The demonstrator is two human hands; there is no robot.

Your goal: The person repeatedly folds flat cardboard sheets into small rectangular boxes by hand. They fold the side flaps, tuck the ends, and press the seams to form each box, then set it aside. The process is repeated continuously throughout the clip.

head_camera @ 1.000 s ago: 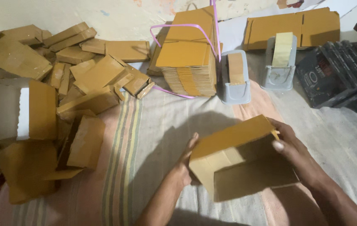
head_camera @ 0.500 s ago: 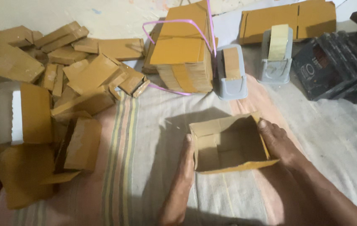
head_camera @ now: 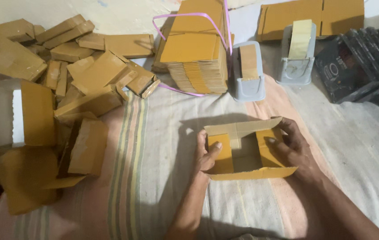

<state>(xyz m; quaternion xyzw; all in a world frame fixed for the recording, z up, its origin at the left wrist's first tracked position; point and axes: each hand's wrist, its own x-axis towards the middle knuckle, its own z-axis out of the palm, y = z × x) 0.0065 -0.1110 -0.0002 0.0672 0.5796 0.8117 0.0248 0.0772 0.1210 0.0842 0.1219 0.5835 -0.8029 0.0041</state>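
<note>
Right now I have both hands on a small open box (head_camera: 246, 149) that sits on the striped cloth (head_camera: 162, 146) in front of me. My left hand (head_camera: 206, 153) clasps the left wall, thumb hooked inside; my right hand (head_camera: 292, 146) closes over the right wall, fingers pressing in. Its bottom flaps look folded flat, so I judge I am squaring up the shell. Next, the seam likely needs tape, and two tape dispensers (head_camera: 248, 71) stand just beyond, beside the strapped stack of flat blanks (head_camera: 196, 49). Finished boxes (head_camera: 87, 80) lie heaped to my left, well apart.
</note>
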